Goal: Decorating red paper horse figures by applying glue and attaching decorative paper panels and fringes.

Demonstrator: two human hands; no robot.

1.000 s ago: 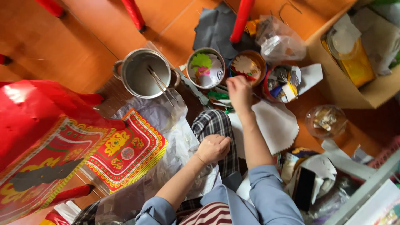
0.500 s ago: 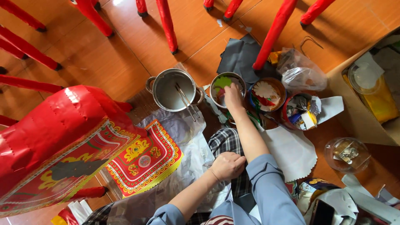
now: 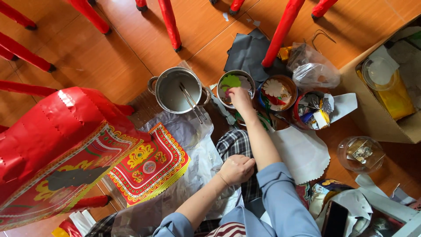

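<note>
My right hand (image 3: 240, 97) reaches forward into a small round tin (image 3: 228, 83) that holds green and white paper cut-outs; its fingers rest on the pieces inside, and whether they pinch one is hidden. My left hand (image 3: 237, 169) is closed in a loose fist over my checked trouser knee (image 3: 234, 143), resting on a crumpled clear plastic sheet (image 3: 196, 163). Beside the tin stand a metal pot (image 3: 171, 94) with chopsticks (image 3: 192, 101) across it and two more bowls of paper scraps (image 3: 277, 93), (image 3: 312, 110).
A red paper-covered form (image 3: 48, 131) with a patterned red and yellow decorated panel (image 3: 147, 164) lies at the left. Red chair legs (image 3: 283, 30) stand on the wooden floor. A cardboard box (image 3: 386, 79), clear lidded container (image 3: 360, 153), white paper (image 3: 302, 153) and phone (image 3: 335, 219) lie at the right.
My right hand has moved left from the flower-piece bowl to the tin with green pieces. The view has shifted, showing more floor and chair legs. The left fist stays on my knee.
</note>
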